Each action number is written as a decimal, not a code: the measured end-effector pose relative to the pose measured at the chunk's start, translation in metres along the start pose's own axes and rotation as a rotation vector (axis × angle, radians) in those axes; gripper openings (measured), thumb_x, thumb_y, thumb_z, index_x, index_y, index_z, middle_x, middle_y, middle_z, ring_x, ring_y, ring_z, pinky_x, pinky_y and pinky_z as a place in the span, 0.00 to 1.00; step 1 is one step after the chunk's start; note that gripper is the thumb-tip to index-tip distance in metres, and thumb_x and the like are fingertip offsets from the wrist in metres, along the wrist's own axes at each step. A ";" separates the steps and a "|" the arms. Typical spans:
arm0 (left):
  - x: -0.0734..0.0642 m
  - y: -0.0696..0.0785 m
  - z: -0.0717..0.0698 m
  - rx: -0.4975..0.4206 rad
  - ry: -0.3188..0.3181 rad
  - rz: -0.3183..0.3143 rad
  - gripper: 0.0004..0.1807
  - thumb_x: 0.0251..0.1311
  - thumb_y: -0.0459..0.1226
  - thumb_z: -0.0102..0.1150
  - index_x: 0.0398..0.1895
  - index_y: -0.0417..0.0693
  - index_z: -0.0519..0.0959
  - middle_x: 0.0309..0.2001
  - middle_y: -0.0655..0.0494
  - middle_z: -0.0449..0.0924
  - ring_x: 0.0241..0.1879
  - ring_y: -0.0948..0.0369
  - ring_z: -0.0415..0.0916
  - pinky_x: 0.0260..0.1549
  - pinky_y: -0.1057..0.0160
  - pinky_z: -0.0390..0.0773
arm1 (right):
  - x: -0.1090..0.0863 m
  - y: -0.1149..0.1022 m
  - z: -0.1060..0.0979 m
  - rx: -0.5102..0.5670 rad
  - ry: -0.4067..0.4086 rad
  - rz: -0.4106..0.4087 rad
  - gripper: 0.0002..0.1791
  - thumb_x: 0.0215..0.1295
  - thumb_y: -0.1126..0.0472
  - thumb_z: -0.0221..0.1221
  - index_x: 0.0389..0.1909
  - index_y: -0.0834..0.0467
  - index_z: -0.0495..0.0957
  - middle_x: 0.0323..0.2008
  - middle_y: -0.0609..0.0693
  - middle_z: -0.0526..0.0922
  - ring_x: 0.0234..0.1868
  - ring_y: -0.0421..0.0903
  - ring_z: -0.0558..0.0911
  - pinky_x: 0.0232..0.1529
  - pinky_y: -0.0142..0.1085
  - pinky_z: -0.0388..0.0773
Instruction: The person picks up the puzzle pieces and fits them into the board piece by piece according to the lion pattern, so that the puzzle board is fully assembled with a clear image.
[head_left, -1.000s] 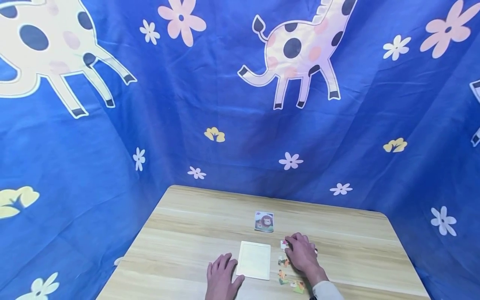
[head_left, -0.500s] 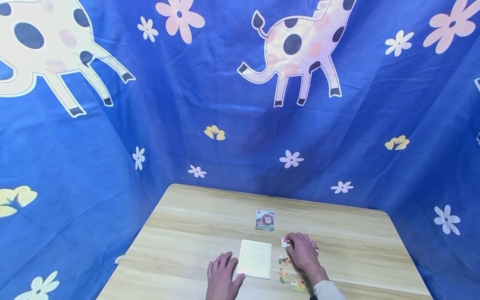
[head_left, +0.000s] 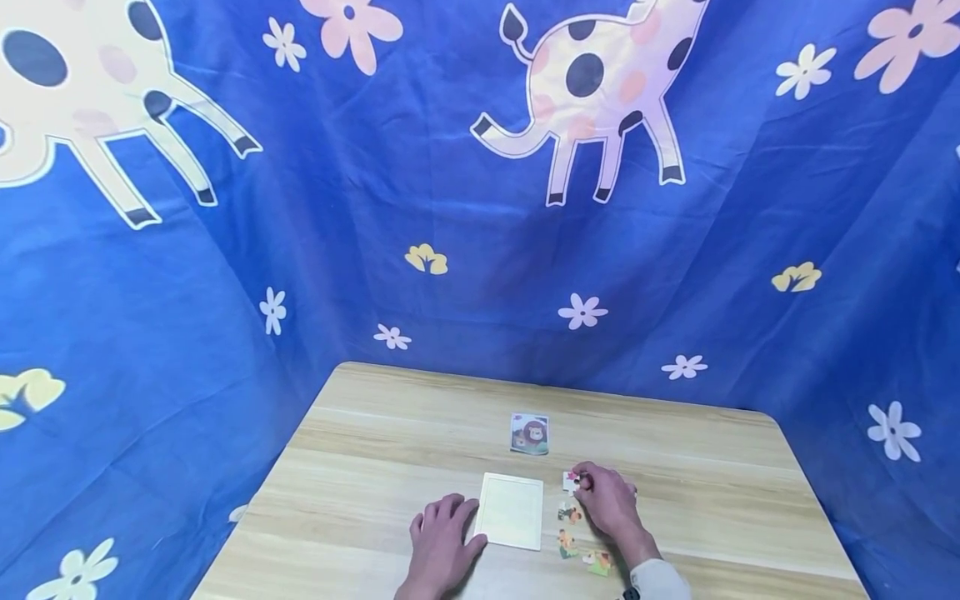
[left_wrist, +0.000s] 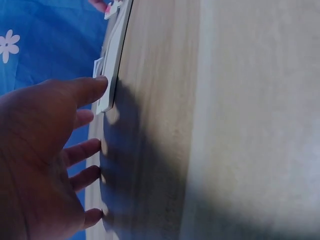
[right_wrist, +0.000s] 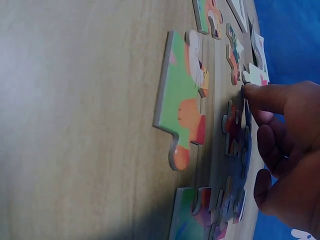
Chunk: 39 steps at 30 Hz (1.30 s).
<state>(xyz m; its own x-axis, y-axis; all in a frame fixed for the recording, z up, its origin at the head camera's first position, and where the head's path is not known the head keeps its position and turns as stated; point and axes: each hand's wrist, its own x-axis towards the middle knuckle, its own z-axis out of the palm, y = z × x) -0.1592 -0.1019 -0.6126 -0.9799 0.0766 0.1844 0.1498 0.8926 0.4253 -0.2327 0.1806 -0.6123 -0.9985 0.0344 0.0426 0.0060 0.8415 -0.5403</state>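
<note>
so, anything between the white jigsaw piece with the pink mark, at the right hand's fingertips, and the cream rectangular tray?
Nothing visible: only bare wood-grain tabletop separates the white piece from the cream tray. The left hand is at the tray's opposite edge, clear of that gap.

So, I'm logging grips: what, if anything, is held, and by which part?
The right hand pinches the white puzzle piece by its right edge in the head view; the left hand merely touches the pale tray.
</note>
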 end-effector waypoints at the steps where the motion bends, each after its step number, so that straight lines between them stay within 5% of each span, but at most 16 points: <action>1: 0.000 -0.001 0.000 -0.005 -0.001 0.006 0.27 0.50 0.53 0.65 0.55 0.58 0.77 0.55 0.55 0.74 0.56 0.49 0.68 0.55 0.33 0.63 | 0.000 0.000 0.000 0.006 0.000 0.004 0.18 0.50 0.60 0.69 0.44 0.45 0.82 0.24 0.33 0.76 0.35 0.40 0.75 0.37 0.40 0.60; 10: 0.008 -0.009 0.003 -0.006 -0.046 0.104 0.31 0.51 0.55 0.64 0.59 0.55 0.76 0.63 0.51 0.72 0.64 0.45 0.66 0.58 0.30 0.60 | -0.003 0.001 0.001 -0.010 0.037 -0.039 0.18 0.48 0.58 0.70 0.43 0.46 0.82 0.26 0.33 0.78 0.38 0.42 0.79 0.40 0.44 0.64; 15: 0.013 -0.013 0.002 -0.013 -0.101 0.137 0.28 0.53 0.55 0.62 0.57 0.57 0.77 0.66 0.54 0.71 0.66 0.45 0.64 0.60 0.29 0.57 | -0.004 -0.003 0.002 -0.007 0.038 -0.061 0.18 0.48 0.55 0.69 0.44 0.44 0.82 0.29 0.34 0.77 0.41 0.42 0.79 0.44 0.46 0.69; 22: 0.018 -0.016 0.004 -0.005 -0.099 0.202 0.26 0.52 0.52 0.63 0.56 0.59 0.78 0.66 0.60 0.71 0.67 0.49 0.65 0.60 0.31 0.58 | -0.006 -0.014 0.006 0.033 0.050 -0.104 0.18 0.47 0.54 0.69 0.43 0.44 0.82 0.30 0.34 0.77 0.39 0.39 0.77 0.43 0.42 0.68; 32: 0.020 -0.015 0.000 -0.022 -0.116 0.215 0.24 0.51 0.50 0.65 0.53 0.60 0.79 0.65 0.63 0.74 0.66 0.51 0.67 0.59 0.31 0.58 | -0.005 -0.029 0.017 0.025 0.053 -0.211 0.17 0.45 0.55 0.69 0.40 0.45 0.83 0.32 0.36 0.80 0.41 0.41 0.79 0.42 0.43 0.72; 39: 0.019 -0.016 0.003 -0.018 -0.126 0.189 0.24 0.51 0.52 0.64 0.53 0.61 0.79 0.65 0.64 0.73 0.67 0.52 0.65 0.61 0.31 0.57 | -0.005 -0.040 0.022 0.011 -0.009 -0.183 0.18 0.47 0.52 0.68 0.43 0.43 0.82 0.35 0.36 0.81 0.43 0.41 0.79 0.44 0.41 0.68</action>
<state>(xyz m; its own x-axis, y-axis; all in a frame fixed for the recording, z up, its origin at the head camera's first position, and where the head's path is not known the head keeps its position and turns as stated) -0.1806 -0.1136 -0.6182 -0.9426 0.2979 0.1505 0.3337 0.8488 0.4101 -0.2290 0.1350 -0.6095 -0.9833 -0.1237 0.1335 -0.1765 0.8272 -0.5334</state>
